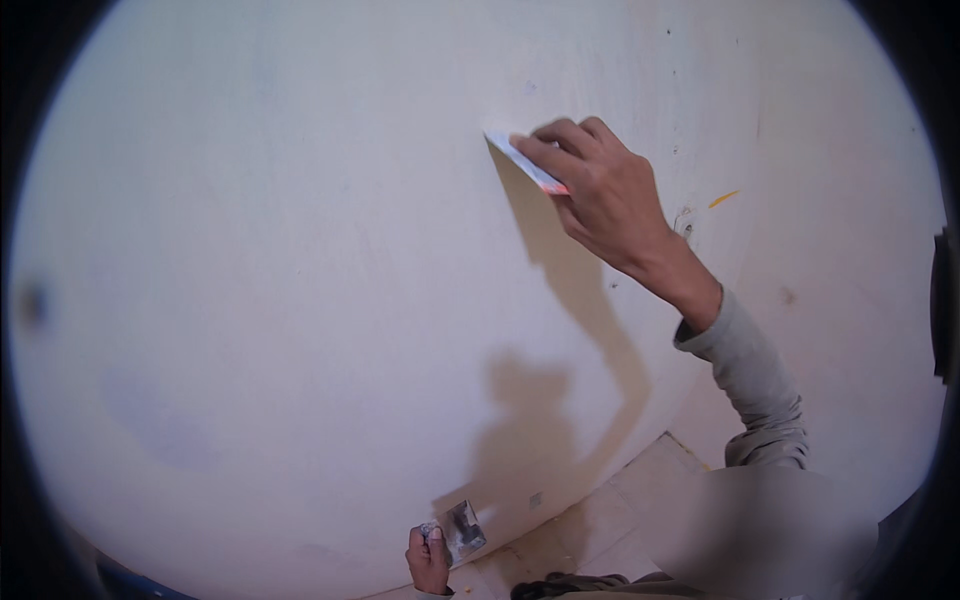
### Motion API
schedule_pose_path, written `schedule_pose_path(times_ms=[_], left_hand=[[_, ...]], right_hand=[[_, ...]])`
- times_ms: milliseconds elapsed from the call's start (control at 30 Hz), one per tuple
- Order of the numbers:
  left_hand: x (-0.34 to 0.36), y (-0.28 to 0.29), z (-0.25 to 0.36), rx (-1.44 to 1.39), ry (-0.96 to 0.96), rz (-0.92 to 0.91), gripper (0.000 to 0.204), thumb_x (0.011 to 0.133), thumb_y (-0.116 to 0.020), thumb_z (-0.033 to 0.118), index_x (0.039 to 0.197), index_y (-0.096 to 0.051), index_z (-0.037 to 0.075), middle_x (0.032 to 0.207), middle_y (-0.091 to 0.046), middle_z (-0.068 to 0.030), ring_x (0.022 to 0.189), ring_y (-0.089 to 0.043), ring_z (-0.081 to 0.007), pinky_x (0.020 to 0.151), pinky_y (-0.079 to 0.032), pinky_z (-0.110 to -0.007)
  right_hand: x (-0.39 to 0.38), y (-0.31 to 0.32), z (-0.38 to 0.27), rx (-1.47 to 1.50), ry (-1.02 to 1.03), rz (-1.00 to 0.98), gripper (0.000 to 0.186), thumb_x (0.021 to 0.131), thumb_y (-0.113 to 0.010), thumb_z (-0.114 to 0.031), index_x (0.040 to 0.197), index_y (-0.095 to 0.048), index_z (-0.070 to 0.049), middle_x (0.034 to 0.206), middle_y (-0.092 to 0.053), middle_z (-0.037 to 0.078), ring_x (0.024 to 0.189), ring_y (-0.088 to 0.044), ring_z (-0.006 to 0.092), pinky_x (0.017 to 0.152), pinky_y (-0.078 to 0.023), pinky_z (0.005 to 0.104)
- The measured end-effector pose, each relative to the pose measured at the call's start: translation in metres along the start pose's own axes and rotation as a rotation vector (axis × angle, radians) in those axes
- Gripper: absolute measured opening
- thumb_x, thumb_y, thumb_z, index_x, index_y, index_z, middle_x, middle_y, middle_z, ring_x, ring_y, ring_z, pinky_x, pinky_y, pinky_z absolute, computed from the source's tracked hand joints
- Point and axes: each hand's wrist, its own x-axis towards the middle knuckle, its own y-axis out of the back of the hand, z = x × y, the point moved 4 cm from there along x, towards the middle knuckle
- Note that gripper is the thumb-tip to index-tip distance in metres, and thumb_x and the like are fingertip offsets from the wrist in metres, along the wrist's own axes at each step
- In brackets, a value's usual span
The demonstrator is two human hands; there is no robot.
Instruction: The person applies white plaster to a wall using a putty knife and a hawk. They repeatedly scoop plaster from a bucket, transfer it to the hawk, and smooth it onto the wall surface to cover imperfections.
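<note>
My right hand [610, 185] is raised against the pale wall [300, 250], its fingers closed round a flat scraper blade [532, 168]. The blade is whitish with a reddish-orange corner, and its far tip meets the wall surface. Low in the picture, my left hand [429, 562] grips a small putty knife [463, 530] by its handle. That knife has a squarish metal blade, smeared dark and light grey, held near the foot of the wall. Most of the left forearm is out of sight.
Small holes and chips [686, 225] and a yellow mark [723, 199] show on the wall right of my wrist. Tiled floor [640, 485] meets the wall below. A dark object [941, 305] stands at the right rim. My shadow falls across the wall.
</note>
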Motion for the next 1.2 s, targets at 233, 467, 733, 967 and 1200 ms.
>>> schedule_pose_path(times_ms=[233, 467, 733, 967, 1200], left_hand=[[0.008, -0.009, 0.011, -0.009, -0.009, -0.027, 0.015, 0.097, -0.051, 0.015, 0.089, -0.052, 0.002, 0.076, -0.052, -0.0005, 0.071, -0.043, -0.0060, 0.062, -0.039, -0.024], [-0.015, -0.014, -0.007, -0.044, 0.048, 0.013, 0.024, 0.100, -0.051, 0.027, 0.099, -0.058, 0.005, 0.070, -0.045, 0.0045, 0.060, -0.039, -0.0055, 0.052, -0.034, -0.023], [-0.003, -0.075, 0.042, -0.161, -0.002, -0.009, 0.019, 0.101, -0.049, 0.023, 0.095, -0.058, 0.007, 0.070, -0.043, 0.0052, 0.060, -0.038, -0.0048, 0.052, -0.033, -0.022], [0.006, -0.166, 0.080, -0.185, -0.084, 0.022, 0.018, 0.099, -0.049, 0.019, 0.092, -0.054, 0.004, 0.078, -0.050, 0.0012, 0.070, -0.044, -0.0064, 0.061, -0.038, -0.024], [-0.005, -0.263, 0.142, -0.518, -0.059, 0.236, 0.021, 0.100, -0.047, 0.022, 0.096, -0.055, 0.003, 0.084, -0.054, -0.0013, 0.076, -0.051, -0.0099, 0.067, -0.044, -0.026]], right_hand=[[0.019, 0.036, 0.063, -0.353, 0.529, 0.146, 0.042, 0.075, -0.071, -0.016, 0.115, -0.065, -0.026, 0.113, -0.063, -0.009, 0.106, -0.057, 0.0163, 0.094, -0.045, 0.0378], [0.000, 0.051, 0.099, -0.335, 0.498, -0.093, 0.038, 0.072, -0.072, -0.009, 0.108, -0.068, -0.023, 0.108, -0.065, -0.005, 0.100, -0.057, 0.0167, 0.094, -0.044, 0.0372], [-0.113, 0.048, 0.209, 1.055, -0.782, -0.116, 0.015, 0.086, -0.062, -0.006, 0.099, -0.068, -0.001, 0.090, -0.066, 0.004, 0.085, -0.058, 0.0147, 0.082, -0.045, 0.0273], [-0.039, 0.074, 0.292, 0.635, -0.365, 0.349, 0.024, 0.087, -0.061, -0.012, 0.107, -0.065, 0.002, 0.081, -0.058, -0.003, 0.075, -0.049, 0.0076, 0.071, -0.041, 0.0236], [-0.038, 0.081, 0.322, 0.961, -0.269, 0.191, 0.028, 0.087, -0.064, -0.017, 0.105, -0.067, 0.003, 0.084, -0.066, 0.003, 0.081, -0.059, 0.0109, 0.081, -0.046, 0.0251]])
